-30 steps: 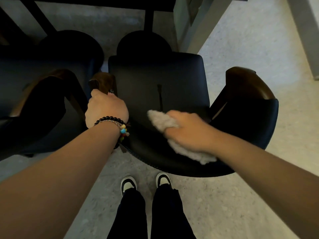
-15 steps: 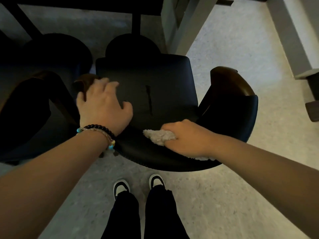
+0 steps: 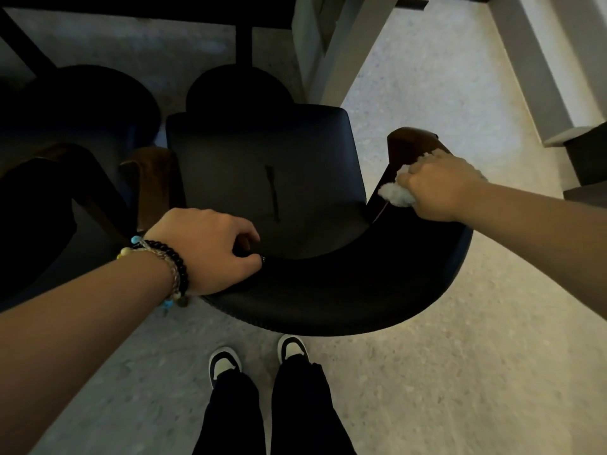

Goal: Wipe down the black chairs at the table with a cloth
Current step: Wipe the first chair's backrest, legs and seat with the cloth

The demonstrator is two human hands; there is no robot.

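Fingers of the right hand [image 3: 440, 188] are curled round a pale fluffy cloth [image 3: 395, 194], pressing it against the brown wooden armrest [image 3: 407, 142] on the right side of a black chair [image 3: 262, 178]; tufts of the cloth show at the knuckles and below the thumb. Fingers of the left hand [image 3: 210, 247] are bent over the left part of the chair's curved black backrest [image 3: 345, 290], thumb and forefinger close together on its upper edge; whether they pinch the padding cannot be told. Beaded bracelets [image 3: 170, 270], black with pale and blue beads, circle the left wrist. The chair's seat faces away from the person, its front edge tucked toward a dark table [image 3: 131, 3] along the top of the view. A second black chair [image 3: 65, 178] stands just beside it on the left, its own brown armrest [image 3: 147, 178] close to the first chair's seat. On the speckled floor [image 3: 427, 372] below the backrest stand the person's two black-and-white shoes [image 3: 225, 364] and dark trouser legs. A grey post [image 3: 341, 44] rises from the floor to the right of the table.
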